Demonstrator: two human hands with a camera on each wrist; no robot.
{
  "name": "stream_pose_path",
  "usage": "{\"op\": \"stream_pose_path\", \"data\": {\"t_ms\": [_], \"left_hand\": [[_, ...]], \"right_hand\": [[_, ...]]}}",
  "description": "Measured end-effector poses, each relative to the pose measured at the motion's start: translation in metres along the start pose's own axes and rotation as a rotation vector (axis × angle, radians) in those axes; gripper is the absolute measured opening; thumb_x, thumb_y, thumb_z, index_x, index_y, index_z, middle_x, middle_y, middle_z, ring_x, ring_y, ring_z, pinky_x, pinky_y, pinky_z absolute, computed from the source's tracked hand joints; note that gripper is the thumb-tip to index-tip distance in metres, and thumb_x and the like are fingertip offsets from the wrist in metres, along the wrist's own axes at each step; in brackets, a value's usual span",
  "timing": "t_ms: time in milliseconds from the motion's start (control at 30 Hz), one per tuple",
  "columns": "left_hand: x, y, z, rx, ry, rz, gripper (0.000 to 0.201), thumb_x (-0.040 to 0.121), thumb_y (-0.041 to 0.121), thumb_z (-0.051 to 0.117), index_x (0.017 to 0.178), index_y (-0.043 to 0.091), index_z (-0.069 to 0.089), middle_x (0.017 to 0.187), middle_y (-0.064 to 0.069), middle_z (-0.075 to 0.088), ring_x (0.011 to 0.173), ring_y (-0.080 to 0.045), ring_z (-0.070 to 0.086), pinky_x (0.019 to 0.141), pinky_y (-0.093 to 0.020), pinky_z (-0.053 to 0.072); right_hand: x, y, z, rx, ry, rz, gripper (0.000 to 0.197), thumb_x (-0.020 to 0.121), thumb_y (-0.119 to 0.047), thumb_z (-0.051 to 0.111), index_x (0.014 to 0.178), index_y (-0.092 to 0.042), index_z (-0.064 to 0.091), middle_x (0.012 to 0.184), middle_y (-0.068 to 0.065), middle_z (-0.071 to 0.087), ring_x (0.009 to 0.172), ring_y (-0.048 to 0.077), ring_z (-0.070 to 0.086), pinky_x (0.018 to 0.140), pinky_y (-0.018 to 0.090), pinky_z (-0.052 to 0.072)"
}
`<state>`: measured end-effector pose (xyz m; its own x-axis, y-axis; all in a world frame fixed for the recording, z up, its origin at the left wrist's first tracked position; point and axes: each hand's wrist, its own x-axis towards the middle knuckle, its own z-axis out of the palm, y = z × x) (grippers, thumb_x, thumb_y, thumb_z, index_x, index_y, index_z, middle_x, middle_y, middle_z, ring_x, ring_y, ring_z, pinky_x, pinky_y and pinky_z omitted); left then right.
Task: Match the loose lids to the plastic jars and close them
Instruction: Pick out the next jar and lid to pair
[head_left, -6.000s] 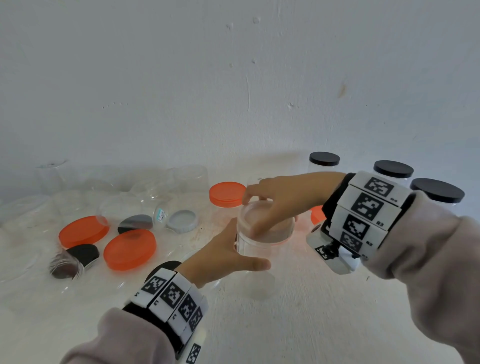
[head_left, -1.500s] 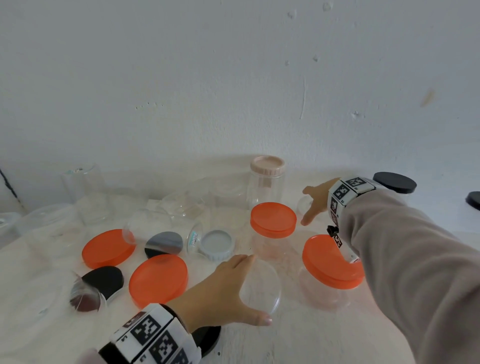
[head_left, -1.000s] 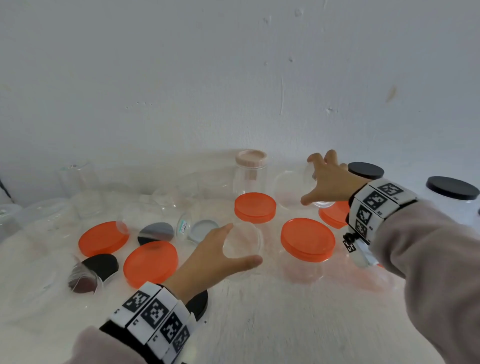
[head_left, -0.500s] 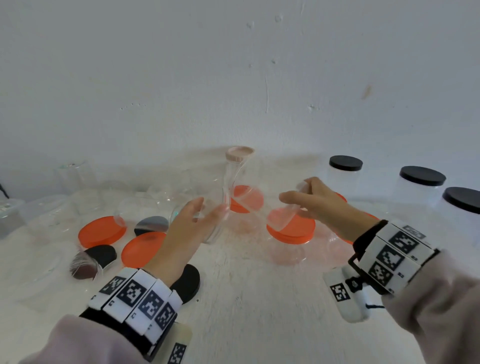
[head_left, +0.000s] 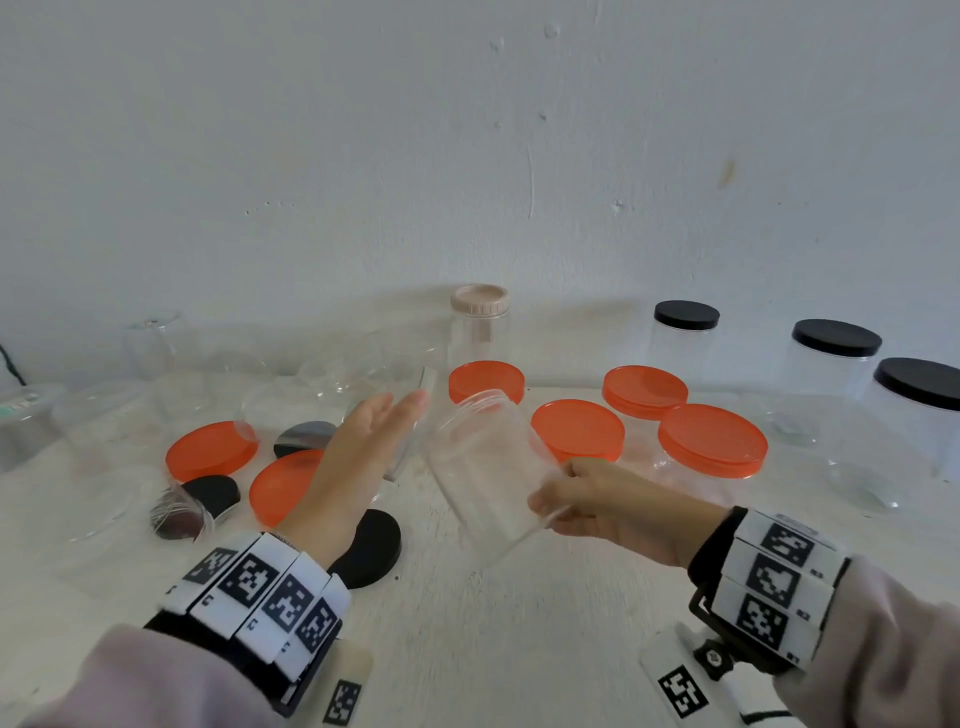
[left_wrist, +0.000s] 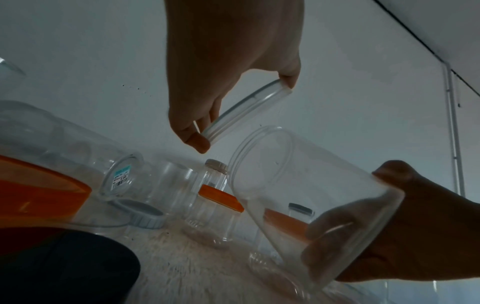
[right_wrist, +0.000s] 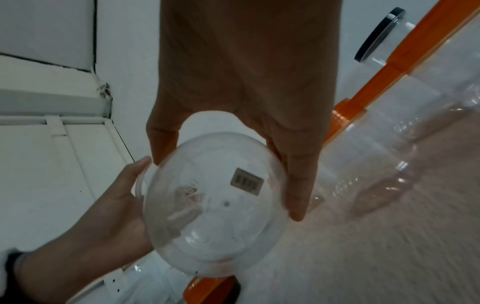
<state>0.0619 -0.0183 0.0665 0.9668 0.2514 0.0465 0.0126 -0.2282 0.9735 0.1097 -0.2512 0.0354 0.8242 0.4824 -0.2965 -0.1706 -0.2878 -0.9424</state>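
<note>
The right hand (head_left: 618, 506) grips the tilted clear jar (head_left: 485, 467) by its base, while the left hand (head_left: 363, 452) pinches a clear lid (left_wrist: 246, 112) just beside its mouth.

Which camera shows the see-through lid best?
The left wrist view: the clear lid shows edge-on, pinched by the left hand. The head view shows only a faint edge; the right wrist view shows it blurrily behind the jar.

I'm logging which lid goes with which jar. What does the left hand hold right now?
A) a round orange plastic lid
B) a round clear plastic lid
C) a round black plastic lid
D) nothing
B: in the left wrist view the left hand pinches a round clear plastic lid by its rim, just above the open mouth of the clear plastic jar that the right hand holds tilted.
</note>
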Motion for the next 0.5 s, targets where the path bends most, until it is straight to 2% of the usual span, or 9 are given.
{"op": "stream_pose_path", "data": {"t_ms": [33, 100, 167, 233, 300, 367, 500], "left_hand": [[0.001, -0.002, 0.0, 0.02, -0.012, 0.003, 0.11, 0.053, 0.085, 0.053, 0.142, 0.021, 0.041, 0.14, -0.015, 0.047, 0.127, -0.03, 0.046, 0.106, -0.04, 0.035], [0.0, -0.004, 0.003, 0.054, -0.041, 0.003, 0.106, 0.059, 0.086, 0.057, 0.145, 0.027, 0.036, 0.143, 0.006, 0.044, 0.121, -0.011, 0.043, 0.097, -0.032, 0.031], [0.001, -0.005, 0.005, 0.071, -0.06, -0.005, 0.104, 0.059, 0.081, 0.057, 0.146, 0.029, 0.034, 0.139, 0.015, 0.039, 0.117, -0.003, 0.037, 0.094, -0.031, 0.029], [0.002, -0.006, 0.007, 0.098, -0.062, -0.01, 0.104, 0.057, 0.078, 0.054, 0.146, 0.029, 0.034, 0.14, 0.015, 0.039, 0.115, -0.003, 0.036, 0.094, -0.029, 0.029], [0.003, -0.005, 0.01, 0.12, -0.063, -0.003, 0.102, 0.058, 0.077, 0.054, 0.146, 0.029, 0.034, 0.142, 0.014, 0.039, 0.115, -0.003, 0.036, 0.092, -0.028, 0.029], [0.003, -0.004, 0.013, 0.121, -0.067, 0.008, 0.101, 0.058, 0.076, 0.055, 0.146, 0.03, 0.035, 0.145, 0.013, 0.039, 0.116, -0.003, 0.037, 0.092, -0.027, 0.029], [0.002, -0.003, 0.015, 0.126, -0.064, 0.033, 0.101, 0.057, 0.075, 0.058, 0.145, 0.03, 0.036, 0.147, 0.014, 0.04, 0.127, -0.006, 0.039, 0.097, -0.027, 0.029]], "right_hand": [[0.001, 0.002, 0.001, -0.027, 0.002, 0.012, 0.083, 0.043, -0.04, 0.083, 0.112, -0.005, 0.052, 0.102, 0.007, 0.055, 0.094, 0.015, 0.057, 0.088, 0.026, 0.052], [0.003, 0.005, 0.003, -0.098, 0.022, 0.023, 0.082, 0.042, -0.043, 0.083, 0.108, -0.008, 0.05, 0.102, 0.005, 0.051, 0.094, 0.016, 0.054, 0.091, 0.028, 0.05], [0.004, 0.008, 0.003, -0.221, 0.044, 0.028, 0.08, 0.042, -0.049, 0.082, 0.103, -0.009, 0.049, 0.099, 0.002, 0.046, 0.09, 0.016, 0.046, 0.086, 0.03, 0.044], [0.006, 0.01, 0.002, -0.332, 0.038, 0.03, 0.083, 0.045, -0.053, 0.082, 0.111, -0.014, 0.047, 0.1, -0.002, 0.046, 0.089, 0.014, 0.044, 0.082, 0.026, 0.04], [0.007, 0.011, 0.002, -0.381, 0.012, 0.021, 0.08, 0.052, -0.051, 0.082, 0.115, -0.022, 0.043, 0.109, -0.005, 0.048, 0.098, 0.012, 0.048, 0.085, 0.024, 0.043], [0.009, 0.013, 0.002, -0.409, -0.019, 0.014, 0.08, 0.057, -0.05, 0.083, 0.119, -0.025, 0.04, 0.119, -0.006, 0.047, 0.109, 0.012, 0.048, 0.093, 0.029, 0.045], [0.012, 0.017, 0.001, -0.419, -0.042, -0.005, 0.08, 0.061, -0.047, 0.085, 0.122, -0.027, 0.038, 0.126, -0.004, 0.047, 0.116, 0.017, 0.048, 0.103, 0.039, 0.043]]}}
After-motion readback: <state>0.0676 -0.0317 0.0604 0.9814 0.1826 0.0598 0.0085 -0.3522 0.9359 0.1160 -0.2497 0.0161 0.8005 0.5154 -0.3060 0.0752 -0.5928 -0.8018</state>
